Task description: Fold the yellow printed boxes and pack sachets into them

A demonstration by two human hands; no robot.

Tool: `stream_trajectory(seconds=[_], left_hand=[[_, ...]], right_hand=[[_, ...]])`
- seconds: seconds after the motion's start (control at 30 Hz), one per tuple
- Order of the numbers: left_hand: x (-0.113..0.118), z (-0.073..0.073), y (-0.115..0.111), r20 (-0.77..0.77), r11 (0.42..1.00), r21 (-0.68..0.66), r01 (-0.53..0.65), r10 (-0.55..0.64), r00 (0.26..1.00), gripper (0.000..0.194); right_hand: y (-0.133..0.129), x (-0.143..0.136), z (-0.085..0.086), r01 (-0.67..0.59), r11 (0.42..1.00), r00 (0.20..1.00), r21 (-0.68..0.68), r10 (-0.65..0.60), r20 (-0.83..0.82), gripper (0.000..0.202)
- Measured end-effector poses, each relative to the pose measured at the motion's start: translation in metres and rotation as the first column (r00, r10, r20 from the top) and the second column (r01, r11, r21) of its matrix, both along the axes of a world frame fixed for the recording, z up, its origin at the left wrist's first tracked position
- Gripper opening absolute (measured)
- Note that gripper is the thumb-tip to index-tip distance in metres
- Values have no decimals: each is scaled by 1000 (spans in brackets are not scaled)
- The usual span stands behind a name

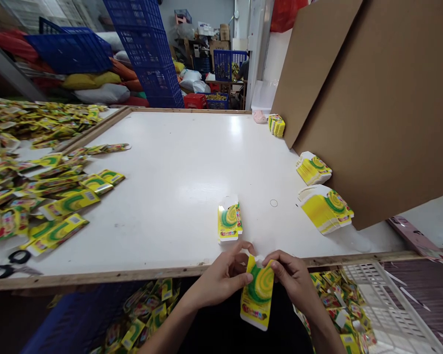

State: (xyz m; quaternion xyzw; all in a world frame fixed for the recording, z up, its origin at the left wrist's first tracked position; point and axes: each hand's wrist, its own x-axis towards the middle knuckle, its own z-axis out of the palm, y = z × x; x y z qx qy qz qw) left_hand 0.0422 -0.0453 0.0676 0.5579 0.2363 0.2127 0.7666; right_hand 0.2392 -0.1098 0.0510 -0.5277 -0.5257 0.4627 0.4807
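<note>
A small yellow carton point(257, 295) with a green swirl print is held between my hands, just over the table's front edge. My left hand point(227, 273) grips its left side, thumb on the printed face. On the upper right corner, the thumb and fingers of my right hand point(290, 273) pinch it near the white top flap. Just beyond my hands, a short stack of flat cartons point(229, 221) of the same print lies on the white table point(177, 196).
Many yellow cartons point(62, 201) spread over the table's left, with black-handled scissors point(13, 265) at the front corner. More carton stacks point(327, 209) stand along a large cardboard sheet point(384, 108). Below the edge are a blue crate point(77, 319) and a white crate point(387, 305) with cartons.
</note>
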Motion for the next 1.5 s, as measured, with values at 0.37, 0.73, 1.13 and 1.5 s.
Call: stream_trajectory(seconds=[0.37,0.73,1.13,1.5], left_hand=[[9,-5,-6,-40,988,83,-133,137,990,61],[14,-10,-8,-158,956,212,-202,238,958,42],[14,-2,-7,-99,959,160,-235,253,962,42],[30,-7,-14,-64,949,163,-268,281,958,34]], right_hand=[[7,-4,-7,191,975,982,112,-189,-28,37],[5,-4,4,41,993,995,-111,-31,90,37],[10,-2,-5,70,990,967,-120,-37,254,50],[0,13,7,137,989,983,47,-142,120,21]])
